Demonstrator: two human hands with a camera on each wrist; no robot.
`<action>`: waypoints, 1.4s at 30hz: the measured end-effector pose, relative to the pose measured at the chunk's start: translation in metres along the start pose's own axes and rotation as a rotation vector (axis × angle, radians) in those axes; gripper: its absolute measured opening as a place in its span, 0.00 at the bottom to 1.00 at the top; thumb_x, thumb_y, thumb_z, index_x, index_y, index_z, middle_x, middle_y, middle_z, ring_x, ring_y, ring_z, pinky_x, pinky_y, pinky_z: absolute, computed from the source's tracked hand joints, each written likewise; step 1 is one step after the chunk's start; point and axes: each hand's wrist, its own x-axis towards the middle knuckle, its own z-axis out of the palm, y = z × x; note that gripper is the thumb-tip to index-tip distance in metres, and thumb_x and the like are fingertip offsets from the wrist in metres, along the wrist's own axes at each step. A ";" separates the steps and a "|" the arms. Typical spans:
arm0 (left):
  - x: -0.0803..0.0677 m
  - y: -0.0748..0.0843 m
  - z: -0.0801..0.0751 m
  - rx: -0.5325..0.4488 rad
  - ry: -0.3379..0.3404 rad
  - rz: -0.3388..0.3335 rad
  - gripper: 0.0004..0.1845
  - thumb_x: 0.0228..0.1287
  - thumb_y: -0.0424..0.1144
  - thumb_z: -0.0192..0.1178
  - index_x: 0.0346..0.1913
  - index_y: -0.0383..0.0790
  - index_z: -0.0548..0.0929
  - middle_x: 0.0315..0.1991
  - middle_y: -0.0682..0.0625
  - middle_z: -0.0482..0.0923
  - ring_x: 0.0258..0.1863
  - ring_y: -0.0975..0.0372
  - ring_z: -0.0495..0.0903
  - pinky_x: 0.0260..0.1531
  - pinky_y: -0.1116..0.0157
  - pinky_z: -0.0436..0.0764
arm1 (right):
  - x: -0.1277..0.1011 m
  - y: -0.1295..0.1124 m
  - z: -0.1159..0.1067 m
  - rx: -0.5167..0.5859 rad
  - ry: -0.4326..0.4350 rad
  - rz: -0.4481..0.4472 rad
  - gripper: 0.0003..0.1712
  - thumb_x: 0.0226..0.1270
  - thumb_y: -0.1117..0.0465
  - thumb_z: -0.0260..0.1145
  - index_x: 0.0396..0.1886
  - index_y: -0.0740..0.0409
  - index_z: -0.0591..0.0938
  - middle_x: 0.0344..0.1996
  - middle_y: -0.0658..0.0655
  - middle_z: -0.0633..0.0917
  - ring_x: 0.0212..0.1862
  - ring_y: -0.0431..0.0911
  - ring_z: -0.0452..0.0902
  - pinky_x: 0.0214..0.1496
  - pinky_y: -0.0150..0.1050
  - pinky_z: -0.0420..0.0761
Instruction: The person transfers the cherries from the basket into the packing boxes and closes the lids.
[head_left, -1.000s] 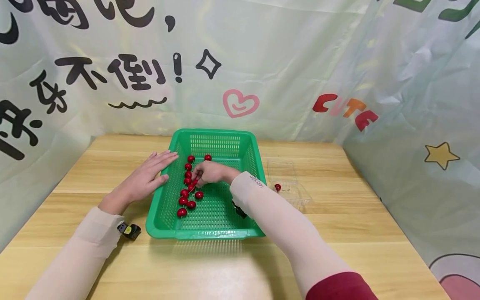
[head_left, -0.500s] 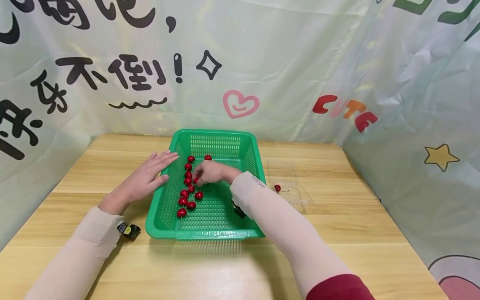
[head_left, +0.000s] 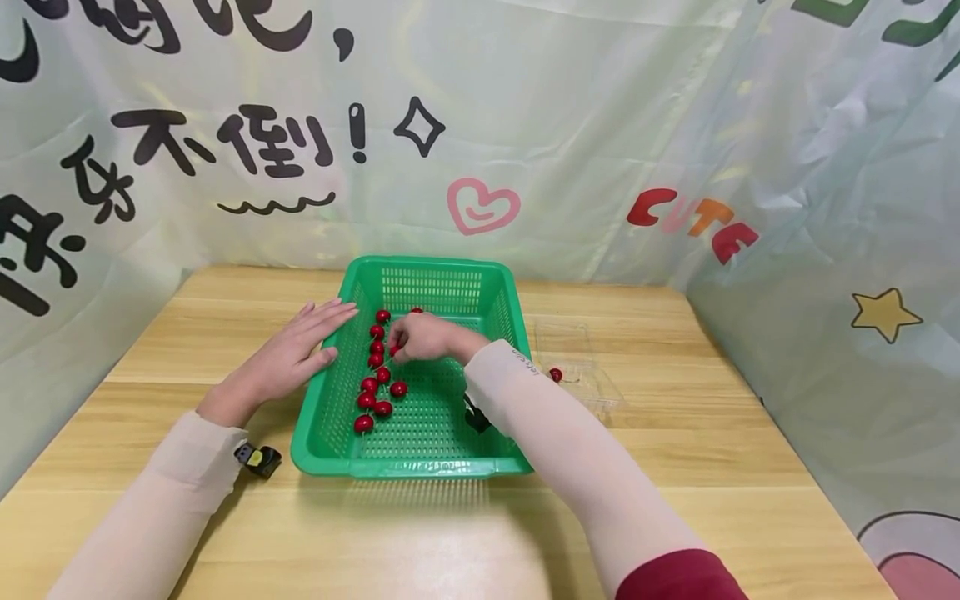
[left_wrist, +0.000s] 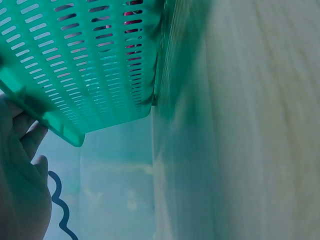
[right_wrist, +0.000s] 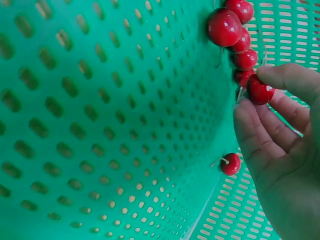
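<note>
A green plastic basket (head_left: 412,462) with slotted walls stands on the table, and several red cherries (head_left: 382,408) with thin stems lie in it, mostly in a rough line along its left side. My left hand (head_left: 292,350) rests on the basket's left rim with its fingers straight; in the left wrist view these fingers (left_wrist: 32,137) lie at the rim. Inside the basket my right hand (head_left: 429,337) pinches one cherry (right_wrist: 260,90) between thumb and fingers, close beside the line. Another cherry (right_wrist: 230,164) lies apart on the basket floor in the right wrist view.
To the right of the basket, a clear plastic box (head_left: 592,383) lies opened out on the wooden table (head_left: 675,467), with a single cherry (head_left: 556,375) at it. A printed fabric backdrop (head_left: 570,125) hangs behind and beside the table.
The right hand has shifted slightly toward the back and right of the basket with the pinched cherry, away from the line. The left hand and basket have stayed in place.
</note>
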 end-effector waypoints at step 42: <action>0.001 -0.001 0.000 -0.011 0.000 -0.001 0.29 0.76 0.43 0.49 0.74 0.35 0.62 0.73 0.39 0.59 0.74 0.45 0.51 0.72 0.44 0.43 | -0.055 -0.032 -0.059 -0.239 0.324 -0.167 0.08 0.69 0.55 0.63 0.43 0.51 0.77 0.35 0.47 0.78 0.37 0.42 0.73 0.40 0.34 0.74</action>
